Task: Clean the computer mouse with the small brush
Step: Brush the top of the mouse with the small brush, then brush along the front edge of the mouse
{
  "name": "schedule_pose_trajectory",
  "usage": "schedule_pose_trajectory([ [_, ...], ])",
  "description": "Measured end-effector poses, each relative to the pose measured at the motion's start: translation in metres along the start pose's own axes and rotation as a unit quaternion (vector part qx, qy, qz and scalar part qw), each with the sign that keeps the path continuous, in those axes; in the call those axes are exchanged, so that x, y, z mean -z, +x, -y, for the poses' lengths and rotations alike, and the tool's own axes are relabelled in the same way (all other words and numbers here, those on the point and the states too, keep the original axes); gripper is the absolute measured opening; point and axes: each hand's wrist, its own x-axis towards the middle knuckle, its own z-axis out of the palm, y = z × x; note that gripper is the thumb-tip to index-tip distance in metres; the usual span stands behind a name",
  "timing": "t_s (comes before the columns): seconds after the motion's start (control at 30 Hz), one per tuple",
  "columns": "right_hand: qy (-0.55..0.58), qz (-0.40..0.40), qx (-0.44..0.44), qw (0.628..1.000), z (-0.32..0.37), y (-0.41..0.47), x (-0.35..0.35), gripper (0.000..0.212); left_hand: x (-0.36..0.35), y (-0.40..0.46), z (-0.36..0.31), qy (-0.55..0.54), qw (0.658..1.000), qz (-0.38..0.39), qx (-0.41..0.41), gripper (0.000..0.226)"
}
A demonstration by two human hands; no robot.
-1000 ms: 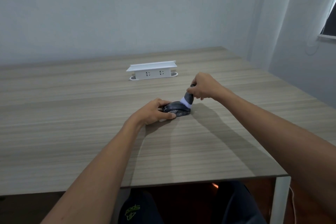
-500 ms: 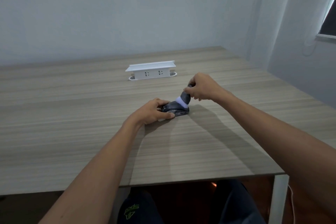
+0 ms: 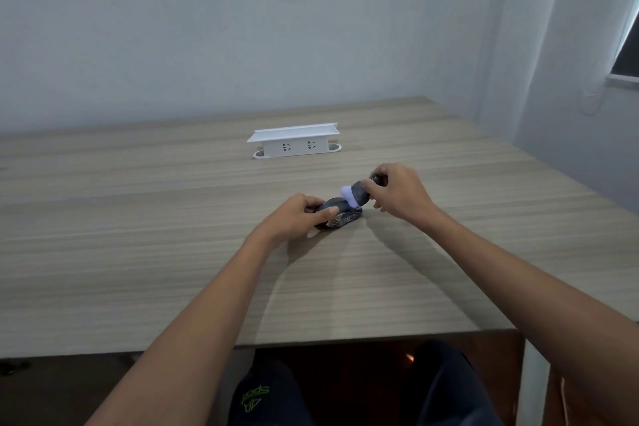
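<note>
A dark grey computer mouse (image 3: 340, 218) lies on the wooden table (image 3: 173, 252) near its middle. My left hand (image 3: 297, 216) grips the mouse's left side, thumb along its near edge. My right hand (image 3: 397, 194) holds a small dark brush (image 3: 359, 195) by its handle. The brush's pale lilac bristle head (image 3: 347, 191) is tilted to the left and sits over the mouse's far top; whether it touches is unclear. The mouse's left half is hidden under my fingers.
A white socket box (image 3: 294, 143) with two outlets stands further back on the table. The table's near edge (image 3: 345, 339) runs above my knees, with a white table leg (image 3: 534, 384) at the right. A wall and a window corner (image 3: 626, 45) close off the right.
The brush head has tipped from pointing down at the mouse's right end to pointing left over its top. My right hand rose slightly; my left hand kept its grip.
</note>
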Motion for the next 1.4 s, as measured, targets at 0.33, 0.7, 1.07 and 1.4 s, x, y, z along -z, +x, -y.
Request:
schedule_pose_trajectory([
  [0.33, 0.054, 0.009, -0.055, 0.997, 0.002, -0.014, 0.0, 0.013, -0.002, 0.007, -0.002, 0.006, 0.999, -0.041, 0.03, 0.034],
  [0.7, 0.065, 0.009, -0.091, 0.994, 0.005, -0.03, -0.001, 0.022, 0.004, 0.011, -0.011, 0.029, 0.997, -0.031, 0.068, 0.037],
  [1.07, 0.069, -0.006, -0.096, 0.993, 0.011, -0.04, -0.008, 0.02, 0.002, 0.01, -0.009, -0.015, 0.997, -0.047, 0.062, 0.036],
  [1.4, 0.097, 0.017, -0.092, 0.991, 0.017, -0.049, -0.018, 0.018, 0.001, 0.016, -0.005, -0.01, 0.997, -0.052, 0.064, 0.033],
])
